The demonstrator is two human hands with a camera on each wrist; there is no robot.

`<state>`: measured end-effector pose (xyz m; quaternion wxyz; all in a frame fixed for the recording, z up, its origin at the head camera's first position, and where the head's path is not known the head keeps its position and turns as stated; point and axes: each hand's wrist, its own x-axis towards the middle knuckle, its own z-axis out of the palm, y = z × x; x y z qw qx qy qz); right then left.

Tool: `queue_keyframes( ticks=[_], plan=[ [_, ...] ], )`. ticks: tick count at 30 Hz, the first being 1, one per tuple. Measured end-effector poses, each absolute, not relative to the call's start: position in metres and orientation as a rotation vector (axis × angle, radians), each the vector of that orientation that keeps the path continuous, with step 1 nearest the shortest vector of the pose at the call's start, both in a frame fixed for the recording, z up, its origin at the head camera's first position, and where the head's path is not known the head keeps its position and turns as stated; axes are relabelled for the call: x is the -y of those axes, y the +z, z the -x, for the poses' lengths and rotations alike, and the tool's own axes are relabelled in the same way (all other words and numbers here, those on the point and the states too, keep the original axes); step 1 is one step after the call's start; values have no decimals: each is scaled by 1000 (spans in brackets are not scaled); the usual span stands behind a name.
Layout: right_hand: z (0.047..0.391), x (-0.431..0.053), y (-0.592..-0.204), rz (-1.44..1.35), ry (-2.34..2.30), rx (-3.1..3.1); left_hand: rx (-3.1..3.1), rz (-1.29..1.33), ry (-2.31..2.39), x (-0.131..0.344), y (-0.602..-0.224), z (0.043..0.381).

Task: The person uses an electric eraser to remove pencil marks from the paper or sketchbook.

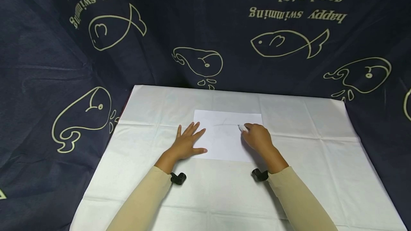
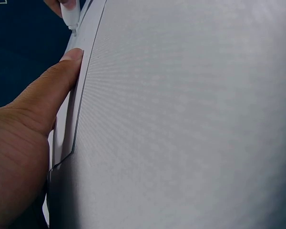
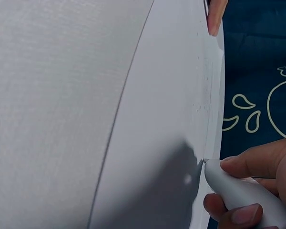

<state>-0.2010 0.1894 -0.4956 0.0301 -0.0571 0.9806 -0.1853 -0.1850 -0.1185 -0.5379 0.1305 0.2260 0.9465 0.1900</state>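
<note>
A white sheet of paper (image 1: 221,143) lies on the cloth-covered table, with faint grey lines across its upper part. My left hand (image 1: 185,145) rests with spread fingers over the sheet's left edge; its thumb (image 2: 50,88) lies along the paper in the left wrist view. Near the upper right of the sheet, my right hand (image 1: 258,137) grips a white, thick-bodied pen (image 3: 245,195). Thumb and fingers wrap round its smooth rounded body. The pen's small metal tip points down and left, right at the paper surface. A dark shadow of the hand falls on the sheet.
A white creased cloth (image 1: 321,174) covers the table. Behind and beside it hangs a dark blue curtain (image 1: 199,17) printed with fish, whales and lettering. Each wrist carries a small black camera, such as the left one (image 1: 178,178).
</note>
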Motion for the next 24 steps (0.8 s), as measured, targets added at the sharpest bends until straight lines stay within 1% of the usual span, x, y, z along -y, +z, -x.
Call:
queue_keyframes(
  ticks=[6,24],
  plan=[
    [201,-194,-496,136,-561,-3042,-2752,-662,547,119,-538,185],
    [201,-199,-499,141,-568,-3041,-2754,-658,546,118,-538,185]
  ],
)
